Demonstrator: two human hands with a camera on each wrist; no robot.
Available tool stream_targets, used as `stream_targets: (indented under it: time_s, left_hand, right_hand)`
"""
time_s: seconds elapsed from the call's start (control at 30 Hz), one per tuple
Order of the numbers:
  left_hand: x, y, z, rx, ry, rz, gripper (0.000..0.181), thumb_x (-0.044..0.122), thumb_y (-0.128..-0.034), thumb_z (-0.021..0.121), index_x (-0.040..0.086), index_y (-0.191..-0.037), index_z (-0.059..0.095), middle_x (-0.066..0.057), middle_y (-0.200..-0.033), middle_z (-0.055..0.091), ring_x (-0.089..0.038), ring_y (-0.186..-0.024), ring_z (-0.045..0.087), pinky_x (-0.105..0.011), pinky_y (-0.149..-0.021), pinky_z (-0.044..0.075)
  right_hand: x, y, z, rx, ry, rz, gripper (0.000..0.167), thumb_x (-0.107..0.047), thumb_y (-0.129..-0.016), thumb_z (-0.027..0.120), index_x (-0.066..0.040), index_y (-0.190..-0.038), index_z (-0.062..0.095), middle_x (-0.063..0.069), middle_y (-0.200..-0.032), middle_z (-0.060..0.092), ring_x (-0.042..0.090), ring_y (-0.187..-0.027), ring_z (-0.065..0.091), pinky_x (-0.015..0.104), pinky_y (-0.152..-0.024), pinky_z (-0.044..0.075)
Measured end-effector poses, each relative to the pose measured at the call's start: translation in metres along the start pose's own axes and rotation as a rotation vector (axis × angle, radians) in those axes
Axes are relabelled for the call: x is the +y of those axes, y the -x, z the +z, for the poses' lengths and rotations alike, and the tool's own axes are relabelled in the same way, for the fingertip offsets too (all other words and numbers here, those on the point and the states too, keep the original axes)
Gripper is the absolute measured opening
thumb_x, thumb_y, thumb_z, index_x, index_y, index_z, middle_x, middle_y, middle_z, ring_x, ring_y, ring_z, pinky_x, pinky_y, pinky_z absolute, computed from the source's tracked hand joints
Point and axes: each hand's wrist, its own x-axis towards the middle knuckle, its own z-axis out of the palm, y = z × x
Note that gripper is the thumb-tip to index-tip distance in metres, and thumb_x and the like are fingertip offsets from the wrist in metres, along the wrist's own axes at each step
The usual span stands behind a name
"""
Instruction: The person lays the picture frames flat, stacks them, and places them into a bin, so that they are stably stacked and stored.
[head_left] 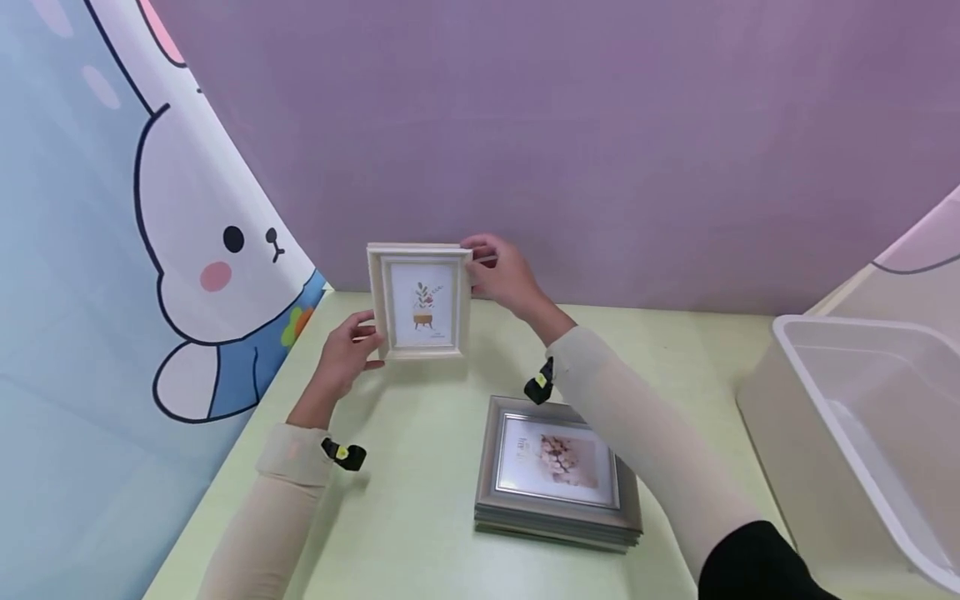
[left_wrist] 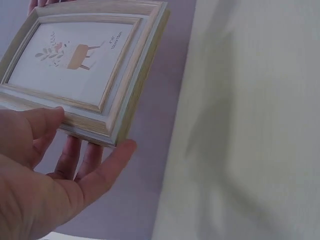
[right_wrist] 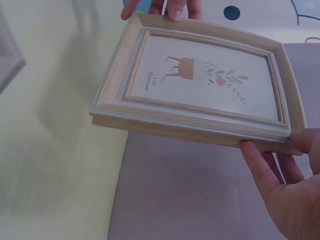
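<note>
Both hands hold a cream, wood-toned picture frame (head_left: 422, 304) upright near the back of the table, its potted-plant print turned to the head camera. My left hand (head_left: 347, 354) grips its lower left side; in the left wrist view the thumb lies on the front and other fingers reach behind. With my right hand (head_left: 506, 279) I pinch the upper right corner, as the right wrist view also shows. Below, and partly covered by my right forearm, lies a stack of grey-brown picture frames (head_left: 487, 475); the top one bears a pink flower print.
A white plastic tub (head_left: 810, 433) stands at the right side of the pale green table (head_left: 405, 500). A purple wall covering (head_left: 600, 150) rises behind the table. On the left hangs a blue sheet with a cartoon rabbit (head_left: 195, 225).
</note>
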Motion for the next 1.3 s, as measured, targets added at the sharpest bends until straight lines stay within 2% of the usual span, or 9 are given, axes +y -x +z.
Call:
stream_targets:
  time_s: [0.27, 0.57, 0.7, 0.8, 1.0, 1.17, 1.3]
  left_hand:
    - [0.025, 0.006, 0.008, -0.021, -0.049, 0.12, 0.048, 0.018, -0.1041, 0.059, 0.016, -0.151, 0.047, -0.02, -0.135, 0.053, -0.034, -0.123, 0.057, -0.041, -0.089, 0.061]
    - [0.046, 0.01, 0.023, -0.04, -0.135, 0.228, 0.045, 0.018, -0.104, 0.058, 0.015, -0.148, 0.051, -0.021, -0.132, 0.057, -0.036, -0.121, 0.06, -0.049, -0.091, 0.06]
    - [0.055, 0.012, 0.028, -0.049, -0.157, 0.279, 0.044, 0.017, -0.104, 0.058, 0.015, -0.148, 0.051, -0.02, -0.129, 0.059, -0.036, -0.121, 0.06, -0.049, -0.09, 0.061]
    - [0.063, 0.013, 0.033, -0.05, -0.179, 0.328, 0.044, 0.016, -0.1039, 0.058, 0.013, -0.147, 0.052, -0.02, -0.128, 0.061, -0.036, -0.121, 0.06, -0.047, -0.089, 0.06]
    - [0.075, 0.014, 0.045, -0.047, -0.243, 0.403, 0.043, 0.013, -0.1032, 0.059, 0.009, -0.146, 0.053, -0.021, -0.126, 0.063, -0.037, -0.117, 0.062, -0.046, -0.087, 0.059]
    - [0.082, 0.014, 0.054, -0.051, -0.31, 0.469, 0.041, 0.012, -0.1025, 0.06, 0.008, -0.143, 0.056, -0.021, -0.126, 0.061, -0.037, -0.113, 0.063, -0.047, -0.086, 0.06]
    - [0.088, 0.014, 0.058, -0.052, -0.36, 0.529, 0.039, 0.011, -0.1021, 0.06, 0.006, -0.14, 0.058, -0.021, -0.126, 0.059, -0.037, -0.112, 0.063, -0.048, -0.087, 0.059]
  right_hand:
    - [0.002, 0.017, -0.029, 0.029, -0.105, -0.001, 0.029, -0.005, -0.099, 0.061, -0.008, -0.128, 0.061, 0.017, -0.119, 0.06, 0.03, -0.104, 0.066, 0.05, -0.085, 0.062]
    - [0.009, 0.039, -0.058, 0.074, -0.197, 0.003, 0.022, -0.004, -0.098, 0.062, -0.007, -0.12, 0.061, 0.01, -0.111, 0.06, 0.023, -0.1, 0.067, 0.045, -0.084, 0.063]
    - [0.01, 0.049, -0.068, 0.074, -0.263, -0.019, 0.021, 0.0, -0.096, 0.063, -0.005, -0.117, 0.06, 0.008, -0.108, 0.06, 0.021, -0.095, 0.068, 0.046, -0.085, 0.063]
    - [0.011, 0.055, -0.076, 0.077, -0.299, -0.031, 0.02, 0.002, -0.096, 0.063, -0.005, -0.114, 0.06, 0.007, -0.107, 0.061, 0.02, -0.094, 0.068, 0.042, -0.083, 0.063]
    - [0.019, 0.066, -0.091, 0.095, -0.285, -0.016, 0.019, 0.001, -0.096, 0.065, -0.006, -0.112, 0.06, 0.007, -0.106, 0.061, 0.017, -0.094, 0.069, 0.034, -0.08, 0.064]
    - [0.029, 0.079, -0.101, 0.113, -0.25, 0.011, 0.018, 0.004, -0.095, 0.065, -0.005, -0.111, 0.06, 0.005, -0.103, 0.061, 0.016, -0.094, 0.07, 0.034, -0.08, 0.064]
    - [0.034, 0.09, -0.108, 0.087, -0.232, 0.006, 0.021, 0.009, -0.094, 0.064, -0.001, -0.111, 0.056, 0.004, -0.101, 0.061, 0.015, -0.094, 0.07, 0.035, -0.081, 0.064]
